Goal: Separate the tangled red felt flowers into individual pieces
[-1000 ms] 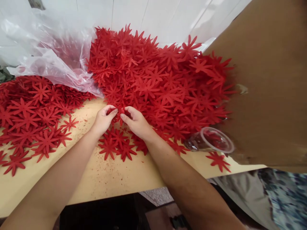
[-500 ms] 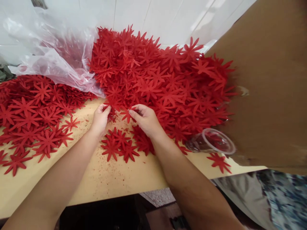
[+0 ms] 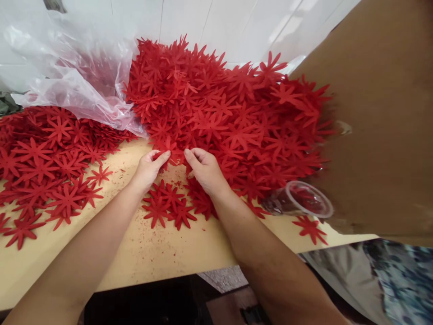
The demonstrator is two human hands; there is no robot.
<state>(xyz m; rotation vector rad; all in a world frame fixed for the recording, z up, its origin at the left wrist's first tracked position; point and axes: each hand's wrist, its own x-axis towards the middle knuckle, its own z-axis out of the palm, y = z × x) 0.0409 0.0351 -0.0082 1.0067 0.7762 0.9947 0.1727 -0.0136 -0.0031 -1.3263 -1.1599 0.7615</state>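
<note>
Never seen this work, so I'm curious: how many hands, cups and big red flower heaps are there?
Hands: 2, left hand and right hand
Cups: 1 plastic cup
Big heaps: 2, left heap and right heap
Total: 5; single flowers can't be counted

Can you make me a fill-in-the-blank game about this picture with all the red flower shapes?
1. Between the left hand and the right hand is a flower-shaped piece coloured ____.
2. The cardboard beside the clear cup is ____.
3. Behind the big pile, the wall is ____.
4. The plastic bag is toward the picture's ____ edge, not the right.

Missing words: red; brown; white; left.
</note>
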